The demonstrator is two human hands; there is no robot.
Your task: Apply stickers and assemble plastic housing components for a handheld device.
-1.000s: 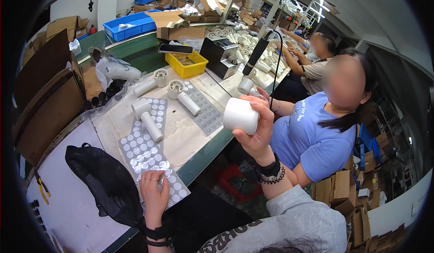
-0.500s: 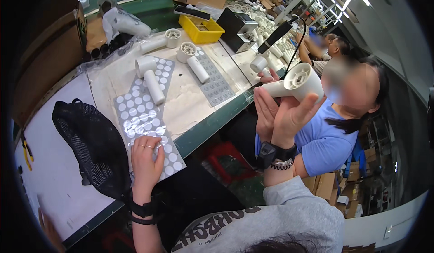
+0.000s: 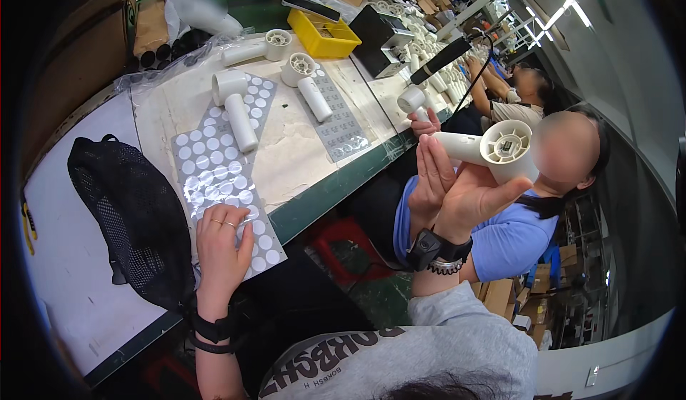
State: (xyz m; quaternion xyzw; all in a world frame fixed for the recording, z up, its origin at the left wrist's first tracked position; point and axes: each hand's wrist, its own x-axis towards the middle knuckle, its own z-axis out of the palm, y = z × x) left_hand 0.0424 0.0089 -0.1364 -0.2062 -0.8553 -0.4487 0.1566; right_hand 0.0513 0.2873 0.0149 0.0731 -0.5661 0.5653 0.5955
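My right hand point(image 3: 464, 198) is raised at the right and holds a white hair-dryer-shaped plastic housing point(image 3: 457, 145). Its round, spoked end points up toward me, with a small dark part at the hub. The handle runs left across my stretched fingers, and my thumb stands apart below the round end. My left hand point(image 3: 223, 246) lies with fingers extended on a grey sheet of round white stickers point(image 3: 207, 161) at the table's near edge. Another white housing point(image 3: 241, 123) rests on that sheet, while a further one point(image 3: 314, 98) lies on a second grey sheet point(image 3: 341, 132).
A black mesh bag point(image 3: 132, 221) sits left of my left hand. Farther back stand a yellow bin point(image 3: 321, 39) and a black box point(image 3: 379, 43). A co-worker in a blue shirt point(image 3: 511, 239) sits close at the right, holding a white part point(image 3: 412, 101) near a black tool point(image 3: 443, 58).
My right hand has moved right with the housing and tilted its spoked end further toward me. My left hand stays on the sticker sheet. The view has shifted slightly.
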